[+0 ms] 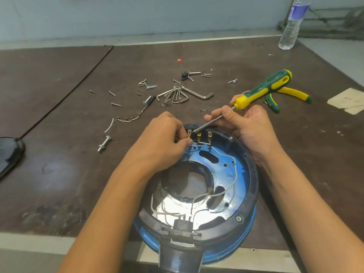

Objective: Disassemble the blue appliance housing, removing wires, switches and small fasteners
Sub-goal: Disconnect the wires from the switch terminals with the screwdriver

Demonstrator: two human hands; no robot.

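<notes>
The blue appliance housing (243, 182) lies open side up, with both forearms reaching over it to its far rim. The left hand (165, 138) curls downward, its fingertips pinching a brass connector at the leftmost of the switch terminals (199, 136). The right hand (250, 127), palm turned up, grips the screwdriver (262, 88) by its shaft, with the tip at that same terminal. White wires (236, 172) trail across the housing's floor. Hex keys (181, 95) and loose screws (149, 86) lie beyond the housing.

Nothing legible: the bottle (292, 26) label and a mark on the pliers (273, 105) (both blurred) can't be read.
</notes>
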